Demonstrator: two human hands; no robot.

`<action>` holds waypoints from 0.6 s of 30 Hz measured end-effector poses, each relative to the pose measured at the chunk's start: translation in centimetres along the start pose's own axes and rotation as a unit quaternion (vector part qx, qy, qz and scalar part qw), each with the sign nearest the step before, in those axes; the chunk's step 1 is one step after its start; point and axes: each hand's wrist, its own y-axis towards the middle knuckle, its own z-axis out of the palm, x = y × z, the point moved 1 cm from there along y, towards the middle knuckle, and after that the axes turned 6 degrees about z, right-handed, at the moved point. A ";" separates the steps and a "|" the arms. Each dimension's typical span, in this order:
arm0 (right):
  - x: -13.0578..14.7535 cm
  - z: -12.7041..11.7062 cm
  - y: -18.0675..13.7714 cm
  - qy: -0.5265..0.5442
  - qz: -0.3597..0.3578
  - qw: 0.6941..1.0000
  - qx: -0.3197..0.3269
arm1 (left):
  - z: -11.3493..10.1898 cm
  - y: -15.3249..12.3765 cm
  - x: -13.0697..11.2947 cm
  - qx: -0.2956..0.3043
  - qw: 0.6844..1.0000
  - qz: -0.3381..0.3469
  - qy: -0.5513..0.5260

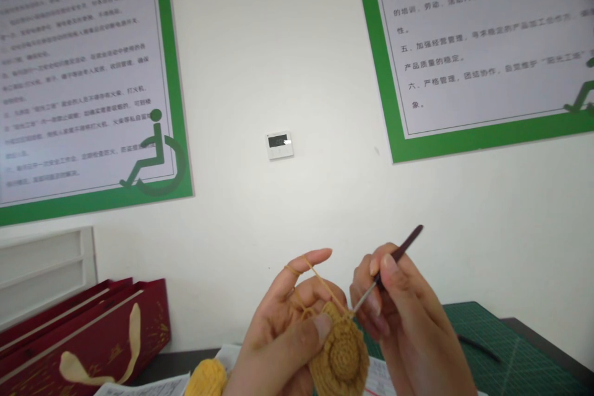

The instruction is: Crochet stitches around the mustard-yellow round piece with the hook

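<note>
We're pinching the crochet piece (341,359) in our left hand (290,328), near side, right of centre, with the hook (409,242) held at its far edge in our right hand (408,309), so if the yarn (320,276) slackens we could drop a loop, tbh.

Mustard crochet piece (346,356); maroon-handled hook (408,242); green gridded mat (487,329); gold-printed red bag (107,335).

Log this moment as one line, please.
left hand: holds tan crocheted piece, yarn looped on raised finger | right hand: grips crochet hook, tip at piece's edge | nearby: green cutting mat
</note>
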 end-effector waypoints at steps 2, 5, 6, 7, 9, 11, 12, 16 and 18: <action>0.0 0.2 0.1 -0.001 0.058 0.998 0.017 | 0.0 0.1 0.1 -0.003 1.000 0.019 0.012; -0.1 0.3 0.2 -0.008 0.057 0.997 0.047 | 0.1 0.1 0.3 -0.014 0.999 0.034 0.020; -0.1 0.2 0.2 -0.011 0.036 0.998 0.057 | 0.1 0.1 0.3 -0.021 0.999 0.031 0.017; -0.1 0.2 0.1 -0.020 0.010 0.998 0.063 | 0.1 0.0 0.2 -0.027 0.999 0.026 0.015; -0.2 -0.1 0.1 -0.053 -0.047 0.996 0.063 | 0.0 0.0 0.2 -0.031 0.999 0.017 0.010; -0.3 -0.3 0.0 -0.096 -0.106 0.988 0.059 | 0.0 0.1 0.2 -0.027 0.999 0.020 0.007; -0.4 -0.5 0.0 -0.115 -0.133 0.983 0.061 | 0.0 0.1 0.2 -0.026 0.999 0.025 0.006; -0.5 -0.7 -0.1 -0.157 -0.217 0.962 0.059 | 0.4 0.3 0.4 -0.043 0.998 0.034 -0.010; -0.6 -0.7 -0.2 -0.176 -0.249 0.951 0.044 | 0.7 0.3 0.6 -0.056 0.997 0.045 -0.016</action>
